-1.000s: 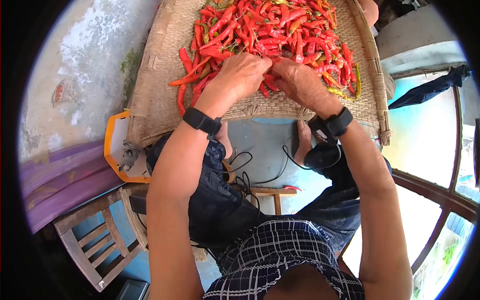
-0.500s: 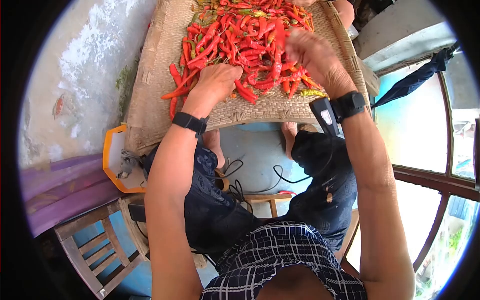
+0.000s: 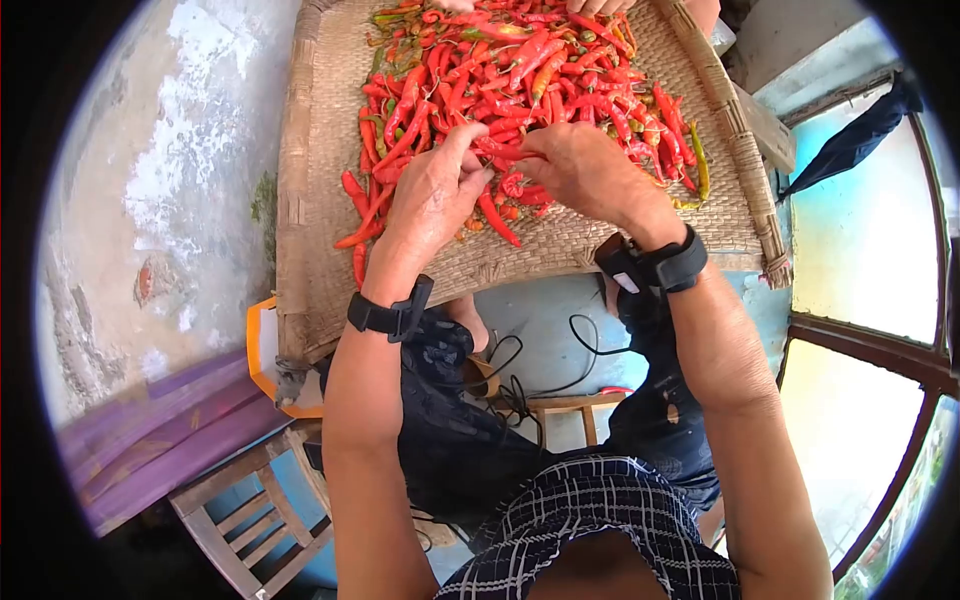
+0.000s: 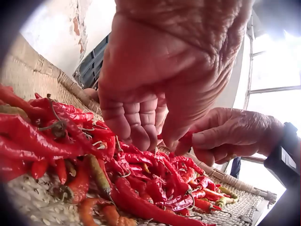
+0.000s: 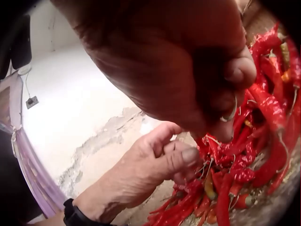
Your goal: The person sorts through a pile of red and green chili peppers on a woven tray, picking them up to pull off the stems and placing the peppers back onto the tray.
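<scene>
A heap of red chili peppers [image 3: 480,90], with a few green and orange ones among them, lies on a woven bamboo tray [image 3: 330,130]. Over the heap's near side, one red chili pepper [image 3: 508,150] spans the space between both hands. My left hand [image 3: 432,200] pinches its left end with thumb and forefinger; the other fingers curl loosely in the left wrist view. At the opposite end my right hand [image 3: 592,178] grips the same pepper, its fingertips partly hidden from above. A pale curved stem [image 5: 231,110] pokes out between the right fingers in the right wrist view.
Another person's hand [image 3: 600,6] reaches in at the tray's far edge. Below the tray are a small wooden stool [image 3: 570,402] and black cables [image 3: 515,395]. A wooden chair [image 3: 260,530] stands at left, with a wall [image 3: 180,200] beyond; windows [image 3: 865,230] line the right.
Half a second ago my right hand was away to the right over the heap, blurred. It has returned toward the left hand, and a chili pepper is now between them. The head view has shifted slightly.
</scene>
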Action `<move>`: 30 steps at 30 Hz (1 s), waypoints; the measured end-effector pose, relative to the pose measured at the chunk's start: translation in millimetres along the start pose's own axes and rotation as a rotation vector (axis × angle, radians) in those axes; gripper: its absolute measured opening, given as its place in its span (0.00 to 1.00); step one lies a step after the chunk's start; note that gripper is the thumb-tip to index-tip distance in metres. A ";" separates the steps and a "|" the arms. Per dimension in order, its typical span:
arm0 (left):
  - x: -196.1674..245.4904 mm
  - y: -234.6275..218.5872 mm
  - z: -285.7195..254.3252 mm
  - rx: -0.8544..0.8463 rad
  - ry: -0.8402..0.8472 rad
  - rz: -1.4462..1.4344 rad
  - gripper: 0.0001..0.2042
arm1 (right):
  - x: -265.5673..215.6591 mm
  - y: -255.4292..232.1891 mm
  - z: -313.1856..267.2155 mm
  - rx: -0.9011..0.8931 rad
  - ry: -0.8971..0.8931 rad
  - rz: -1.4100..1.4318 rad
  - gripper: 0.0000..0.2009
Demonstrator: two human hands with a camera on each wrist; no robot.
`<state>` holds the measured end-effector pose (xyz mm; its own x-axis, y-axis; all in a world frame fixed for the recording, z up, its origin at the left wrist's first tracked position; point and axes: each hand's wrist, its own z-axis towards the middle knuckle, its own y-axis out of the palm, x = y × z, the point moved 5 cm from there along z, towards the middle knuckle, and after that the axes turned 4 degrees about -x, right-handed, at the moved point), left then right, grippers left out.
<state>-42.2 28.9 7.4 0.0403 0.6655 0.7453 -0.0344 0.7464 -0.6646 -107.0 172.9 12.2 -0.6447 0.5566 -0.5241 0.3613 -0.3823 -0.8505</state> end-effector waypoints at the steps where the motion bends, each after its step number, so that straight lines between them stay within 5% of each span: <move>1: -5.4 2.1 -0.4 -0.001 0.004 0.002 0.16 | 2.2 -4.3 0.4 -0.030 -0.044 0.054 0.11; 3: -2.8 14.0 -4.5 -0.119 0.274 0.266 0.22 | 10.4 -14.4 3.1 -0.020 -0.111 0.116 0.11; 7: -10.2 36.4 -16.0 -0.228 0.209 0.383 0.28 | 38.1 -41.0 13.9 0.069 0.093 0.471 0.12; 9: -9.7 40.8 -19.1 -0.250 0.235 0.433 0.27 | 39.6 -71.5 3.3 0.741 -0.088 0.167 0.14; 12: -8.5 41.1 -19.8 -0.266 0.258 0.483 0.21 | 40.4 -67.2 2.6 0.832 -0.094 -0.146 0.19; 16: -5.3 33.0 -13.3 -0.242 0.202 0.446 0.12 | 25.1 -36.6 4.2 0.381 -0.058 0.123 0.12; 19: -13.8 18.7 -3.1 -0.132 0.025 0.052 0.06 | 19.6 -12.4 6.2 0.127 -0.115 0.167 0.15; 20: -14.6 18.6 -2.2 -0.130 0.027 0.056 0.06 | 19.6 -6.2 5.3 0.130 -0.118 0.168 0.15; 23: -20.7 18.4 -0.8 -0.132 -0.200 -0.553 0.10 | 13.1 9.3 5.5 0.056 -0.222 0.215 0.17; 30: -22.8 17.0 -1.4 -0.075 -0.249 -0.783 0.10 | 7.7 17.1 5.7 -0.118 -0.117 0.338 0.14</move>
<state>-42.3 26.4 -21.0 -0.1975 -0.0599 0.9785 -0.0212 0.9982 0.0569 -109.7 166.4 -6.1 -0.5457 0.3225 -0.7734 0.6378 -0.4388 -0.6330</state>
